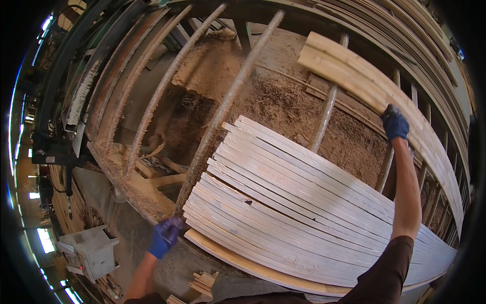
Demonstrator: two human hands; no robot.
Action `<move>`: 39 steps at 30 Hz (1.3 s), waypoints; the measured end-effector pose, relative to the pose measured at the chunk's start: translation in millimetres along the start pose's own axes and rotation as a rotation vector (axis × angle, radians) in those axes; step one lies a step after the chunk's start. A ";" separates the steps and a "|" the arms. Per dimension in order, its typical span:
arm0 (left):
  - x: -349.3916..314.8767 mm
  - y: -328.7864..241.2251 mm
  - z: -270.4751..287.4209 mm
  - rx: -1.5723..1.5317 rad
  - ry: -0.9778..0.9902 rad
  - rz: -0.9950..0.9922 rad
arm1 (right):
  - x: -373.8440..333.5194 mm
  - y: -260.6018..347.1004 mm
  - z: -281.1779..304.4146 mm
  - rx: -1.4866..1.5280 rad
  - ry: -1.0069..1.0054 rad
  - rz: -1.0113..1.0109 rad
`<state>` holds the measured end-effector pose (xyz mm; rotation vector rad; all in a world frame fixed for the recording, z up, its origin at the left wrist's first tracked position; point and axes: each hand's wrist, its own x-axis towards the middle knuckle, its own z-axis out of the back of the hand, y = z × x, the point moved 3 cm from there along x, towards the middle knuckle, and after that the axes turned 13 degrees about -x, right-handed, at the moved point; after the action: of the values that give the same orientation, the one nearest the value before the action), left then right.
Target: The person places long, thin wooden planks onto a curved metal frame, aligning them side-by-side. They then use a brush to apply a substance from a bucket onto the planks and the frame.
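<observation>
I'm clamping my right hand [395,123] on a lifted plank [374,86] at two o'clock; my left hand [164,237], seemingly closed, is steadying the largely laid slat stack [304,213].

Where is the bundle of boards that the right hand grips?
In the head view, the raised bundle of boards sits upper right, above the flat stack of pale slats, gripped by the gloved right hand.

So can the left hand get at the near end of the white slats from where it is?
Probably yes. The left hand sits right at the near end of the white slats, with nothing between them. The right hand is busy on a bare plank farther off.
</observation>
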<state>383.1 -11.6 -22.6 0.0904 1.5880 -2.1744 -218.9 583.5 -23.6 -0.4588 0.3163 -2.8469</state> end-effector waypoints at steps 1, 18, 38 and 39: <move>14.3 -21.4 -1.2 0.035 -0.059 -0.063 | 18.3 7.0 8.5 0.061 0.016 -0.138; 339.1 -28.1 -112.6 -0.518 0.325 -0.100 | -151.1 92.4 21.7 0.659 1.508 0.302; 481.1 -123.6 -216.5 -0.807 0.366 -0.160 | -17.8 -6.8 95.7 0.452 0.106 -0.150; 485.0 -120.1 -219.8 -0.823 0.347 -0.115 | -36.0 -1.2 119.9 0.785 0.207 -0.251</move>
<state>-144.4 68.2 -138.5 0.1232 2.6118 -1.4628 -146.1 573.5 77.8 -0.0383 -0.8557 -2.9397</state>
